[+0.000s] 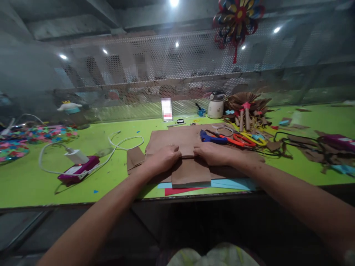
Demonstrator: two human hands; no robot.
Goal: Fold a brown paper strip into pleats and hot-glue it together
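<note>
A brown paper sheet (174,140) lies on the green table in front of me, with a folded edge between my hands. My left hand (165,156) rests at the left of that edge, fingers curled and pressed on the paper. At its right end my right hand (208,153) has its fingertips closed on the same fold. Below the fold a narrower brown paper piece (191,171) reaches toward the table's front edge. Light blue paper (233,184) and red paper (183,191) stick out underneath. Smaller folded brown pieces (135,159) lie beside my left hand.
Right of the sheet are a blue-handled tool (213,138), orange-handled tools (238,139) and paper scraps. A purple power strip (79,170) with a charger (76,156) and white cable sits left. A white jar (215,106) and a lit phone (166,109) stand behind.
</note>
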